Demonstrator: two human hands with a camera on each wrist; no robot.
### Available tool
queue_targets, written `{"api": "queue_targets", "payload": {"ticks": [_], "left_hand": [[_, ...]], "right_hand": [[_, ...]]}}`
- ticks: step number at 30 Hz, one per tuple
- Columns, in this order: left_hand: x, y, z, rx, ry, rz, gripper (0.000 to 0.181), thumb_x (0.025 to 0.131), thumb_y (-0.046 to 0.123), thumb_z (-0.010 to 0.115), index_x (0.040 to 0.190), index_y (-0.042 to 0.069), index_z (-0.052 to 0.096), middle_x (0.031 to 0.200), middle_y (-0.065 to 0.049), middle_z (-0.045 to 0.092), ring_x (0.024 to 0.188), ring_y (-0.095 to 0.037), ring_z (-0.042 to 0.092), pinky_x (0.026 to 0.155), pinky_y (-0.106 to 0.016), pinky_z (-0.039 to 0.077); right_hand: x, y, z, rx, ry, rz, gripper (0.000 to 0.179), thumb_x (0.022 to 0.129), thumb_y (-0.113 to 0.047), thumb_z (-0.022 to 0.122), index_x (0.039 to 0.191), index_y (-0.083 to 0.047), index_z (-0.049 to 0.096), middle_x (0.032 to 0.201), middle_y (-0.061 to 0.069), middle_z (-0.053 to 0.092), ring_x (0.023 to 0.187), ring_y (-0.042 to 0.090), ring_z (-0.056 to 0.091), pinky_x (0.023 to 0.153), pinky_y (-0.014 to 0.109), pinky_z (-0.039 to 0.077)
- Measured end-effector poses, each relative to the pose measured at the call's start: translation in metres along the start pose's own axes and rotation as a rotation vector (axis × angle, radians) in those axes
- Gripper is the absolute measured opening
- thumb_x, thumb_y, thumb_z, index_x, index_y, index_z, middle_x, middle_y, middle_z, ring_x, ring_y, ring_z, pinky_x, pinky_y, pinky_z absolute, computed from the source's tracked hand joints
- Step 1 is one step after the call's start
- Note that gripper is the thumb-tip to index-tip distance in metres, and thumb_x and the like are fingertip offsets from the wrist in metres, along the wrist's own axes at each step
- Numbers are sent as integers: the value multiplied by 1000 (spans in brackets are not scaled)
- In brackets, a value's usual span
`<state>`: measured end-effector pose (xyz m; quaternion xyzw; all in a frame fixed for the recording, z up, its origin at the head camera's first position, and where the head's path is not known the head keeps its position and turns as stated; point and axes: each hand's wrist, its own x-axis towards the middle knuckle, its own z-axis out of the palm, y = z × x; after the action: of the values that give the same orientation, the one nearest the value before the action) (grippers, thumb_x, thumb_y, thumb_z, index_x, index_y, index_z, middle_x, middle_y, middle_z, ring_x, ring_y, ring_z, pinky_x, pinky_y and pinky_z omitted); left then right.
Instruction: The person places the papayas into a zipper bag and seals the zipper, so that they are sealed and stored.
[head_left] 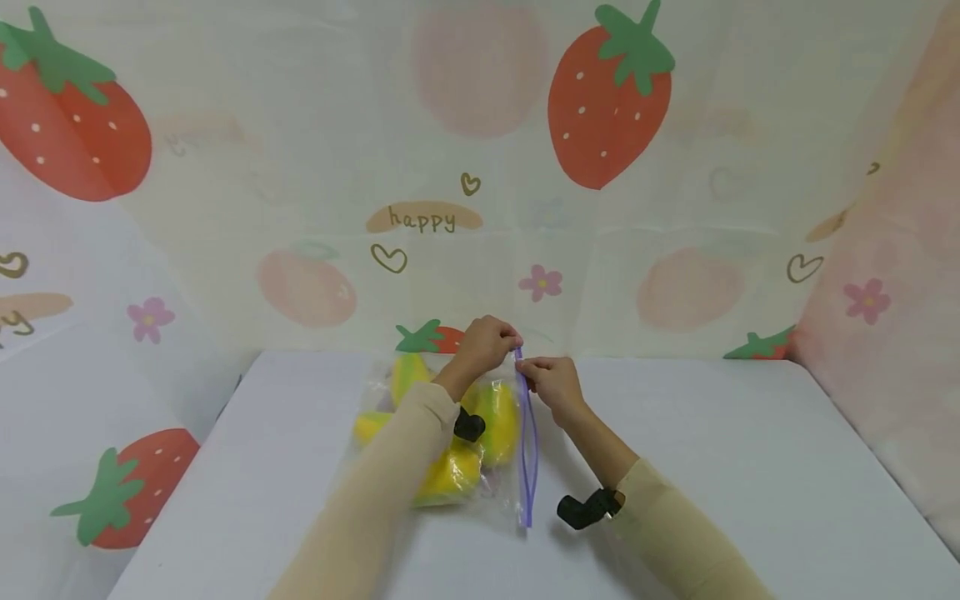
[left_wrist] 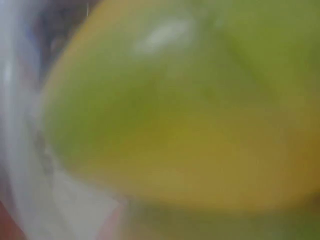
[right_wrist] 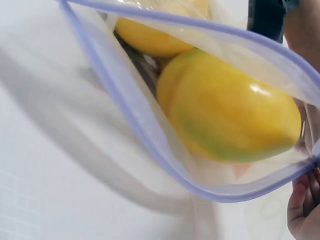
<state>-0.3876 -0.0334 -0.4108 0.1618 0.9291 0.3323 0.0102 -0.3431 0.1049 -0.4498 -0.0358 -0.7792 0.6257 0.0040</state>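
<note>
A clear zip bag with a purple zip strip lies on its side, holding several yellow-green mangoes. At the strip's far end my left hand pinches the edge, its forearm crossing over the bag and hiding part of the fruit. Just nearer along the same strip, my right hand pinches it between thumb and fingers. The right wrist view looks into the bag's mouth, where the two purple edges stand apart around a mango. One blurred mango fills the left wrist view.
The bag rests on a white table. Behind it hangs a pale curtain printed with strawberries, which also runs along the left and right sides. Each wrist carries a small black camera.
</note>
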Motion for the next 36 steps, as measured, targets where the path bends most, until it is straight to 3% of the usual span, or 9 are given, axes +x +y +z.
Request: {"api": "queue_targets", "payload": {"ticks": [4,8,11,17,21,24,30,33,36], "left_hand": [[1,3,3,-28,-7,9,23,97,21,59,103,6,75,96,-8,74,71,-15,53,61,-21,42],[2,0,6,-87,-85,39,27,99,25,56,109,6,72,103,-9,72,89,-20,62,78,-28,51],[1,-3,5,-112,-133,21,31,99,28,55,112,5,70,106,-11,71,95,-22,63,85,-33,53],[1,-11,-1,-154,-164,6,31,97,29,59,112,4,71,104,-12,72,94,-22,65,84,-31,53],[0,-14,-3,-148,-171,-10,27,96,25,61,107,3,73,97,-11,72,83,-18,61,78,-27,51],[2,-14,0,-120,-116,-6,25,97,24,60,103,4,73,93,-10,70,74,-14,54,68,-22,46],[5,-15,-1,-106,99,-77,22,99,24,57,99,5,68,96,-10,70,72,-14,51,63,-22,40],[5,-19,-6,-94,152,-119,22,99,25,56,98,6,67,96,-8,70,75,-16,54,66,-25,42],[3,-22,-11,-118,161,-135,23,100,26,55,100,6,66,97,-9,69,79,-18,57,68,-26,44]], "right_hand": [[-6,3,-5,-7,19,30,25,90,-16,68,99,6,74,60,-5,60,62,12,52,62,21,46],[-6,5,-12,58,-9,56,27,91,-14,66,103,9,72,66,-5,64,63,11,56,64,21,51],[-3,6,-14,104,-58,64,29,92,-12,64,107,12,69,69,-4,65,65,10,59,69,23,54],[5,5,-11,103,-114,66,30,93,-14,63,106,12,68,71,-3,63,66,12,58,67,22,54],[9,4,-7,76,-143,69,31,94,-15,63,105,13,68,72,-2,63,66,11,58,65,20,53],[8,2,-6,50,-121,78,30,93,-15,63,106,13,69,71,-2,63,64,11,57,63,19,53],[-4,-2,5,10,-63,72,26,91,-13,66,101,9,72,69,0,65,63,11,55,61,19,50],[-19,-1,9,-76,-70,53,25,90,-17,67,97,6,75,67,2,66,63,12,54,60,21,48],[-36,3,9,-156,-74,20,23,89,-17,68,91,5,76,68,6,68,62,13,54,58,22,47]]}}
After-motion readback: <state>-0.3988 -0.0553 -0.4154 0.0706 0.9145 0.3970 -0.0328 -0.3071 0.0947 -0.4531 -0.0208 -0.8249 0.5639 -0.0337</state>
